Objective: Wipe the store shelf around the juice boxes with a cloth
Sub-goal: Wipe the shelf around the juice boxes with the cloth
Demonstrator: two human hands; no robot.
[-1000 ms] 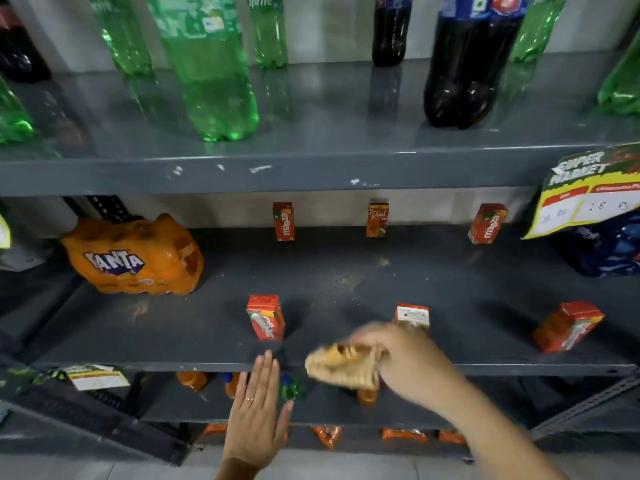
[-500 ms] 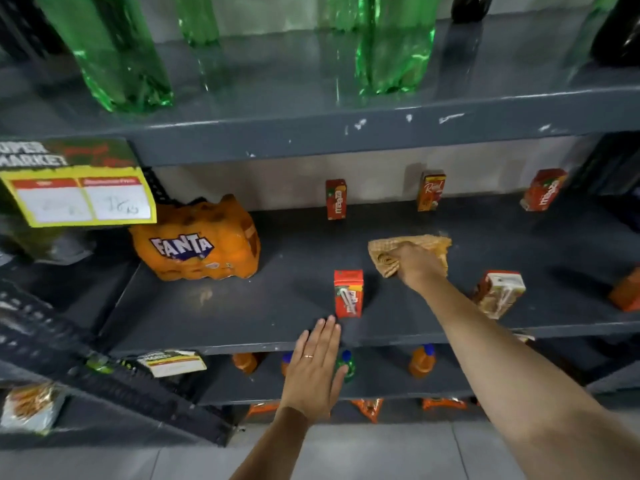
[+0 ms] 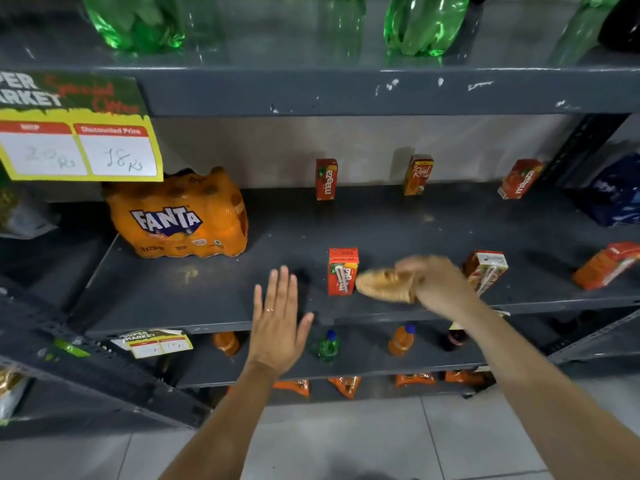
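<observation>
A dark grey middle shelf (image 3: 207, 292) carries several small red and orange juice boxes. One red box (image 3: 342, 271) stands upright near the front edge. My right hand (image 3: 436, 282) is shut on a crumpled tan cloth (image 3: 382, 285), blurred by motion, just right of that box at the front of the shelf. Behind my right hand stands a tilted box (image 3: 486, 270). Three boxes line the back wall: a red box (image 3: 326, 179), an orange box (image 3: 418, 174) and another red box (image 3: 519, 178). My left hand (image 3: 277, 320) is flat and open in front of the shelf edge, holding nothing.
An orange Fanta pack (image 3: 180, 216) sits on the shelf's left. A fallen orange box (image 3: 606, 265) lies at the right. Green bottles (image 3: 422, 22) stand on the shelf above, small bottles (image 3: 327, 346) on the one below. A yellow price sign (image 3: 76, 147) hangs at upper left.
My right hand has pulled the cloth from mid-shelf back toward the front edge, beside the upright red box. My left hand stays open at the shelf front.
</observation>
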